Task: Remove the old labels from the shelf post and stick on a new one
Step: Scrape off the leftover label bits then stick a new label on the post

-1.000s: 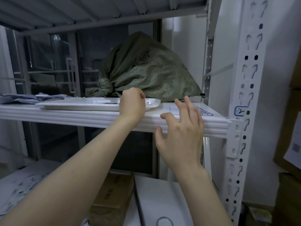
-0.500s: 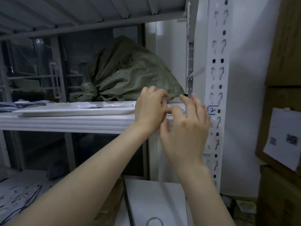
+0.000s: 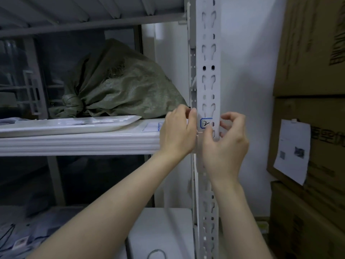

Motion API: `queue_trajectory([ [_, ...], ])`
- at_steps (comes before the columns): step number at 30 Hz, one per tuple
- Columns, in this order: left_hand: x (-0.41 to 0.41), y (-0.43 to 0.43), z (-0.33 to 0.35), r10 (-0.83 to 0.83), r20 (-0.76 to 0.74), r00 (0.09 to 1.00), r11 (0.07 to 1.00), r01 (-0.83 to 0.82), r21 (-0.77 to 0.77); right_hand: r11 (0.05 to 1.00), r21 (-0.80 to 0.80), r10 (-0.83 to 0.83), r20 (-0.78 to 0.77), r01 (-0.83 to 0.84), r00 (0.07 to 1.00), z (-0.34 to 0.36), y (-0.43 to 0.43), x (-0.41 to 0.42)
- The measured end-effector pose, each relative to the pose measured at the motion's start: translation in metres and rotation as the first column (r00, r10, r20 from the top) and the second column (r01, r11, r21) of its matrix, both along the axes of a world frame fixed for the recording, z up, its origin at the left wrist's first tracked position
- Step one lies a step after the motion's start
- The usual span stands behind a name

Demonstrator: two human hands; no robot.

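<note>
Flanking the label [image 3: 206, 123], left hand [image 3: 177, 131] and right hand [image 3: 226, 146] touch post [image 3: 208, 81].

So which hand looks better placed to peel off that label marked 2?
Probably the right hand: its thumb sits just below the label, while the left hand rests left of the post.

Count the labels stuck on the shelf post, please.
1. A blue-bordered label marked 2 sits on the shelf post, level with the shelf, between the left hand and the right hand. The hands cover part of the post, so others may be hidden.
</note>
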State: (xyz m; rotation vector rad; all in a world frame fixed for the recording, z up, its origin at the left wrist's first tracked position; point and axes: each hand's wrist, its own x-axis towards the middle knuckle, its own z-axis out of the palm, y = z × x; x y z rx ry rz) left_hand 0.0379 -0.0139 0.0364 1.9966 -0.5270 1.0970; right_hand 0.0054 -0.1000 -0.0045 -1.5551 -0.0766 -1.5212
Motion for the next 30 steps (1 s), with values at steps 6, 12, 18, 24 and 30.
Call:
queue_trajectory([
  [6,0.006,-0.006,-0.021,0.198,0.259,0.945,0.971,-0.226,0.083,0.995,-0.072,-0.06,0.026,0.062,0.998,-0.002,-0.003,0.001],
  [12,0.006,-0.012,-0.021,0.216,0.208,0.954,0.971,-0.233,0.058,0.992,-0.078,-0.094,0.047,0.097,0.995,-0.009,-0.007,0.011],
  [18,0.01,-0.02,-0.006,0.211,0.197,0.957,0.973,-0.224,0.049,0.99,-0.081,-0.114,0.047,0.118,0.992,-0.013,-0.006,0.014],
  [24,0.024,-0.018,-0.02,0.305,0.35,0.885,0.913,-0.377,0.156,0.991,-0.028,-0.129,0.074,0.131,0.989,-0.012,0.001,0.019],
  [30,0.022,-0.016,-0.019,0.261,0.331,0.907,0.922,-0.336,0.192,0.989,0.047,-0.147,0.139,0.141,0.979,-0.011,0.008,0.021],
])
